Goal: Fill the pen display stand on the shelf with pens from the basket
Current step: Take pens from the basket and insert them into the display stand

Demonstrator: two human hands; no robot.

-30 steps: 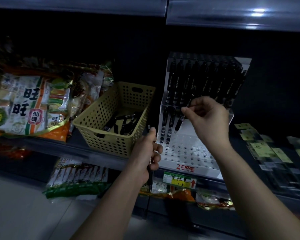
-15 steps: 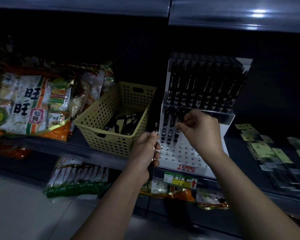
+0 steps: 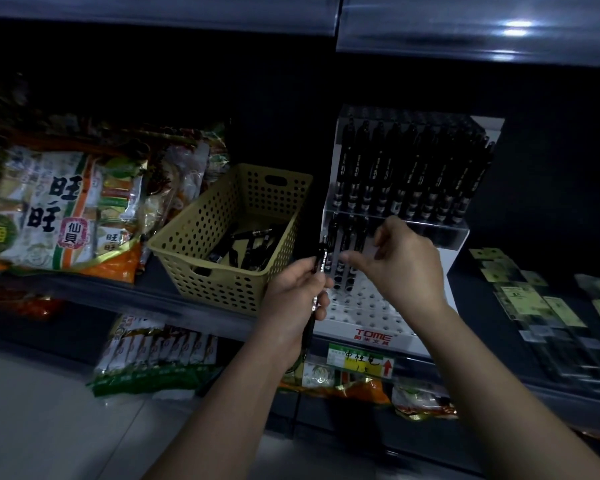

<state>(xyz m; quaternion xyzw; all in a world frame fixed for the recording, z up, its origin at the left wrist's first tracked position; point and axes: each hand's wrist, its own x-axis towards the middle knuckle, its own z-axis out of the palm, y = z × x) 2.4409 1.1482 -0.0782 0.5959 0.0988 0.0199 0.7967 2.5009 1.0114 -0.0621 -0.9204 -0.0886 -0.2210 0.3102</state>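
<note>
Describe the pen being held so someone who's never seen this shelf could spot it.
Find the white plastic pen display stand on the dark shelf, a yellow perforated plastic basket on its left. Between them, the left hand grips one black pen. It alone neither stands in the stand nor lies in the basket.

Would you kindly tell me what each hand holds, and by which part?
The left hand grips a black pen around its middle, both ends sticking out. The right hand seems to hold nothing.
</note>
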